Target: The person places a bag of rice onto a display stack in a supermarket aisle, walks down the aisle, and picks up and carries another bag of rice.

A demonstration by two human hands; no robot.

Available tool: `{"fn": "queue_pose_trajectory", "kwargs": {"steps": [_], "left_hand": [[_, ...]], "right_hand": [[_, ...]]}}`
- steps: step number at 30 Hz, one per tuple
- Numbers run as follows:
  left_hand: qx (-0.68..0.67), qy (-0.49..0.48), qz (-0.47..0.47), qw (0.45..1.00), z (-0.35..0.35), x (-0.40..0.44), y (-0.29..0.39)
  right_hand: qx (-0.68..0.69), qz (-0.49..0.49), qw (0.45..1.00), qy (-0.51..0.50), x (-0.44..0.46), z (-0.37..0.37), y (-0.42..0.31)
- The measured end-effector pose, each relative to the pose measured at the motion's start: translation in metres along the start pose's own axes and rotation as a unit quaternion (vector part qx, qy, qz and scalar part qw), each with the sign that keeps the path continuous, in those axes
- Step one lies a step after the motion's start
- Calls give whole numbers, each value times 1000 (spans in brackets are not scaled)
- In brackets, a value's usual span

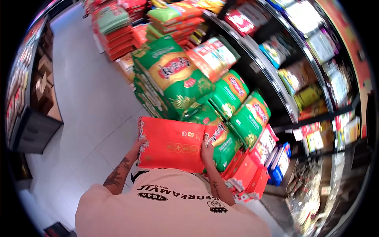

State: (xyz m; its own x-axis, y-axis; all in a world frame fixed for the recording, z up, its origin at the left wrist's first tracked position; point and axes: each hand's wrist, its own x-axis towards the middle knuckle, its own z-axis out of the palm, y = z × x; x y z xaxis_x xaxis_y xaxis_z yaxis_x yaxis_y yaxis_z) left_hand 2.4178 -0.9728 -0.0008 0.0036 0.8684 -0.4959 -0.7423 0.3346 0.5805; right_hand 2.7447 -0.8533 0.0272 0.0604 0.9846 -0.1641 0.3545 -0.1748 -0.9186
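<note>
A red rice bag (pixel 171 144) with gold lettering is held level in front of my body. My left hand (pixel 139 147) grips its left end, fingers mostly tucked behind the edge. At the other end, my right hand (pixel 207 152) is closed on the bag near its right seam. Just past the bag stands a pile of large green rice bags (pixel 173 71), with more green bags (pixel 250 118) leaning to the right. Close to my right forearm lie red bags (pixel 241 173) in a low stack.
Shelves (pixel 272 75) with packaged goods run along the right. Stacks of red and green bags (pixel 173 17) stand at the back. On the left is a dark display stand (pixel 35 130) with boxes, beside a grey tiled floor (pixel 83 79).
</note>
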Motion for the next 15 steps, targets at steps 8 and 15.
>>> {"fn": "queue_pose_trajectory", "kwargs": {"steps": [8,15], "left_hand": [[-89,140,105,981,-102,-42,70],[-202,299,208,909,-155,-79,98]], "right_hand": [[-31,-40,979,-196,49,173,-69],[-37,-139,913,-382,94,360,-113]]}}
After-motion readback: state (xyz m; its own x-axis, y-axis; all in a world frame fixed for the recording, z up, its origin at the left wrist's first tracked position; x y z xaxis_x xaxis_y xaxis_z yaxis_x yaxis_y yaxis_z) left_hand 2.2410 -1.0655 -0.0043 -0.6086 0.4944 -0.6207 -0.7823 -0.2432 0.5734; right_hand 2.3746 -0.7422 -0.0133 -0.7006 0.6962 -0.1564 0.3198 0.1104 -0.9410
